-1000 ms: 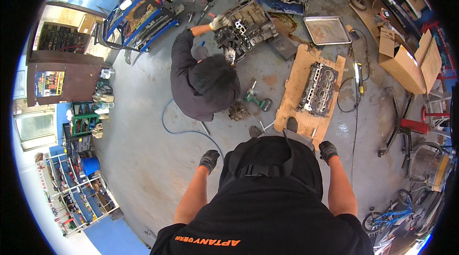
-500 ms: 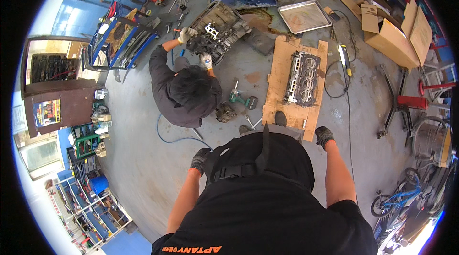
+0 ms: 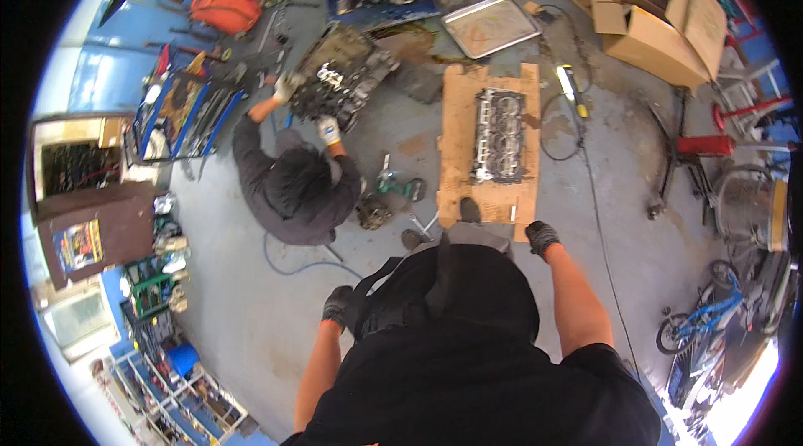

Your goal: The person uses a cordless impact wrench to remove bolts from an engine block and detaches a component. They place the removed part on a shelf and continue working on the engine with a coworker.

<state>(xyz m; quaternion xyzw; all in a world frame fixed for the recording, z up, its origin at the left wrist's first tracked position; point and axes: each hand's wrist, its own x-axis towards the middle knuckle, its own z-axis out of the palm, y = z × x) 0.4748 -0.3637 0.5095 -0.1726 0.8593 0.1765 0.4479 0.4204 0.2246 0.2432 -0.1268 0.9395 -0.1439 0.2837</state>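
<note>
My right hand [image 3: 542,237], in a dark grey glove, hangs past the near end of a flat cardboard sheet [image 3: 457,145]. Its fingers are curled in, and nothing shows in them. At my left side hangs my left hand [image 3: 337,305], also gloved; its fingers are too blurred to read. Neither hand touches anything I can see. On the cardboard in front of my shoes lies an engine cylinder head [image 3: 500,135], its row of round openings facing up. A green cordless impact wrench [image 3: 400,186] rests on the floor to the left, beside a dark metal part [image 3: 374,213].
A crouching co-worker [image 3: 299,187] in white gloves works at an engine block [image 3: 345,70]. A metal tray [image 3: 492,25], a work light [image 3: 572,91] with its cable, an open carton [image 3: 661,40] and a red-and-black stand [image 3: 704,146] lie around. A blue hose [image 3: 309,269] crosses the floor.
My view has shifted, so the cylinder head, cardboard and co-worker appear further left. Both my hands still hang at my sides. The co-worker's hands remain at the engine block.
</note>
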